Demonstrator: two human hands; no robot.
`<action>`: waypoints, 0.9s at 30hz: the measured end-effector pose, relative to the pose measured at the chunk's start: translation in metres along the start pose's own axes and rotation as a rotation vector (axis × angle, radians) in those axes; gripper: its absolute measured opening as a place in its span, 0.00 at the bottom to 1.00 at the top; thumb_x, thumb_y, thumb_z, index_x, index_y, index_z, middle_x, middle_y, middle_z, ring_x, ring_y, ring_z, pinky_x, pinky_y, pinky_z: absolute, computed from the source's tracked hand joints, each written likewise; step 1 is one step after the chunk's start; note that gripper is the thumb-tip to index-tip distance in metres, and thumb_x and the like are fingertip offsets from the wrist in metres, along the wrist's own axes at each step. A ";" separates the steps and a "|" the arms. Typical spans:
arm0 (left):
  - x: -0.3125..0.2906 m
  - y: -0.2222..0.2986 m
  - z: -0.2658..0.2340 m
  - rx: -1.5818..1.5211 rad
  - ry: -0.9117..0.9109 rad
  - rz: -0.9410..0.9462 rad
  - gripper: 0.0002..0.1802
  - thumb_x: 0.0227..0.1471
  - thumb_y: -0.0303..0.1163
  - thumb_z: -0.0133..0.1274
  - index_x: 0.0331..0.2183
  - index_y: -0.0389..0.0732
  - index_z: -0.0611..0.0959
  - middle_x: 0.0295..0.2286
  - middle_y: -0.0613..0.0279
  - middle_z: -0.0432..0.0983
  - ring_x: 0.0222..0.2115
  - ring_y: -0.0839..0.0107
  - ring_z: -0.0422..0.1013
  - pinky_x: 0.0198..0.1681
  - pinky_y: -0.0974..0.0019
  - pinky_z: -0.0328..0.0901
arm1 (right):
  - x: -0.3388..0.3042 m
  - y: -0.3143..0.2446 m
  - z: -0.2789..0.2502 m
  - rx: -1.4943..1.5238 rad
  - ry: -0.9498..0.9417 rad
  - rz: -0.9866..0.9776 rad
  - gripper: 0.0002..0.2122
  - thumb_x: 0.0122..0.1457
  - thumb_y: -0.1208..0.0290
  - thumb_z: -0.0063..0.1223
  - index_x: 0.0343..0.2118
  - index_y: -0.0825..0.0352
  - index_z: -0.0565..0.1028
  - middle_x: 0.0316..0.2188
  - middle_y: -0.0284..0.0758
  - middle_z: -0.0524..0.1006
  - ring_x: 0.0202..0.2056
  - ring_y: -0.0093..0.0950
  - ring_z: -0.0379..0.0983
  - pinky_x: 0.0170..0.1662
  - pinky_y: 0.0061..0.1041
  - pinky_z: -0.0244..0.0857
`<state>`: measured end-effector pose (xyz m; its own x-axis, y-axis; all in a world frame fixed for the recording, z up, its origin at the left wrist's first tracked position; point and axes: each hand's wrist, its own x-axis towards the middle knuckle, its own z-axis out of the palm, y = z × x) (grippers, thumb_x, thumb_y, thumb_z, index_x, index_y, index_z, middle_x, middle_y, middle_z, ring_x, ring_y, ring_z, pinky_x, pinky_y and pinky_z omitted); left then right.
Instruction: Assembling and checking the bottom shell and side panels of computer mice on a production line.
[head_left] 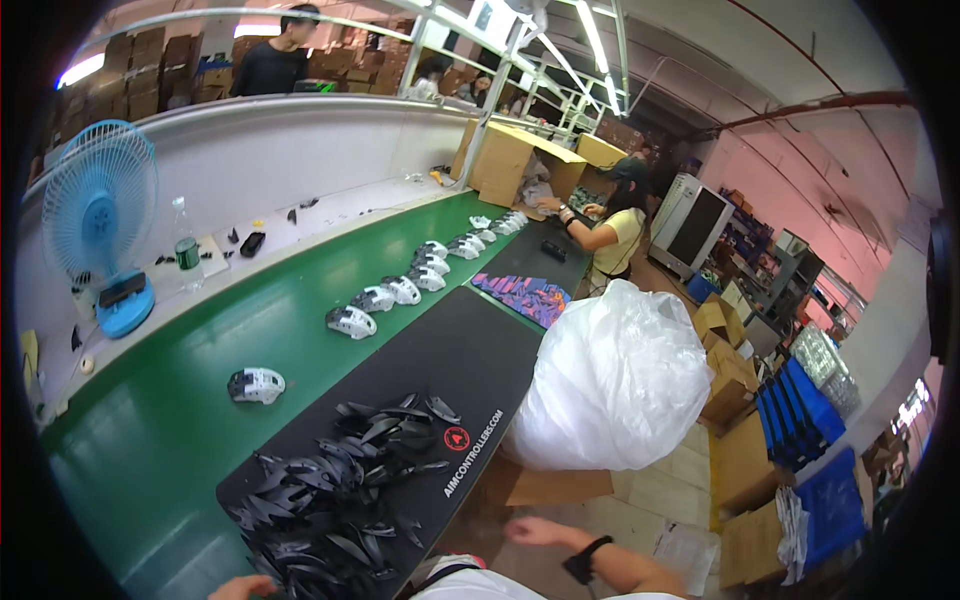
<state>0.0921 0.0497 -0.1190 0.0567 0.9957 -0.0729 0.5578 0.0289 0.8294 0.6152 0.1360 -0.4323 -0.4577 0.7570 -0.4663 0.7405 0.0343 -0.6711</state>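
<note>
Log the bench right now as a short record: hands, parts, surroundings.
left hand: partly cut off by the lower edge, beside a pile of curved black plastic pieces; grip unclear
right hand: blurred, right of the black mat; no held thing visible
green work surface: line of white-and-black computer mouse shells, nearest one set apart
right of mat: large white plastic bag
far left: blue fan

Blue fan (100, 215); bottle (187, 250) nearby
</note>
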 end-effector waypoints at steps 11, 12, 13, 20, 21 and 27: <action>0.023 -0.085 -0.074 -0.055 0.419 0.008 0.11 0.49 0.33 0.54 0.32 0.35 0.77 0.22 0.56 0.76 0.25 0.65 0.74 0.29 0.67 0.67 | 0.050 -0.339 -0.090 0.645 0.071 -0.565 0.04 0.54 0.79 0.47 0.29 0.73 0.74 0.21 0.40 0.77 0.25 0.24 0.75 0.32 0.20 0.69; 0.012 -0.097 -0.082 -0.044 0.490 -0.045 0.12 0.48 0.35 0.54 0.30 0.35 0.78 0.22 0.56 0.76 0.23 0.65 0.73 0.28 0.66 0.66 | 0.053 -0.365 -0.085 0.665 0.127 -0.591 0.04 0.54 0.79 0.46 0.27 0.72 0.74 0.21 0.40 0.76 0.24 0.24 0.75 0.30 0.20 0.69; 0.016 -0.114 -0.085 0.105 0.502 -0.065 0.10 0.49 0.33 0.53 0.31 0.36 0.78 0.22 0.61 0.77 0.23 0.75 0.72 0.27 0.71 0.65 | 0.069 -0.376 -0.082 0.519 0.187 -0.575 0.05 0.53 0.79 0.47 0.25 0.73 0.74 0.20 0.38 0.76 0.23 0.22 0.74 0.28 0.18 0.68; 0.129 -0.121 -0.077 0.606 0.117 -0.336 0.16 0.42 0.43 0.51 0.29 0.42 0.82 0.28 0.51 0.78 0.32 0.53 0.74 0.37 0.55 0.68 | 0.170 -0.427 -0.090 -0.132 -0.087 -0.750 0.04 0.51 0.77 0.49 0.27 0.72 0.75 0.17 0.35 0.76 0.21 0.19 0.74 0.27 0.17 0.66; 0.131 -0.112 -0.073 0.602 0.095 -0.311 0.18 0.45 0.45 0.51 0.33 0.43 0.81 0.29 0.52 0.78 0.33 0.53 0.74 0.38 0.55 0.68 | 0.191 -0.440 -0.096 -0.213 -0.052 -0.732 0.06 0.51 0.74 0.51 0.27 0.72 0.75 0.18 0.36 0.77 0.22 0.22 0.75 0.28 0.20 0.67; 0.058 -0.069 -0.064 0.384 0.253 -0.166 0.21 0.50 0.48 0.49 0.38 0.40 0.77 0.29 0.53 0.78 0.32 0.55 0.74 0.36 0.58 0.67 | 0.322 -0.471 -0.099 -0.566 -0.014 -0.676 0.25 0.46 0.56 0.57 0.42 0.71 0.71 0.32 0.45 0.78 0.38 0.42 0.74 0.42 0.34 0.67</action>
<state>0.0040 0.1109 -0.1452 -0.2355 0.9718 -0.0106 0.8099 0.2023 0.5506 0.1676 0.4282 -0.2097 -0.8894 0.4497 -0.0820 0.4398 0.7929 -0.4218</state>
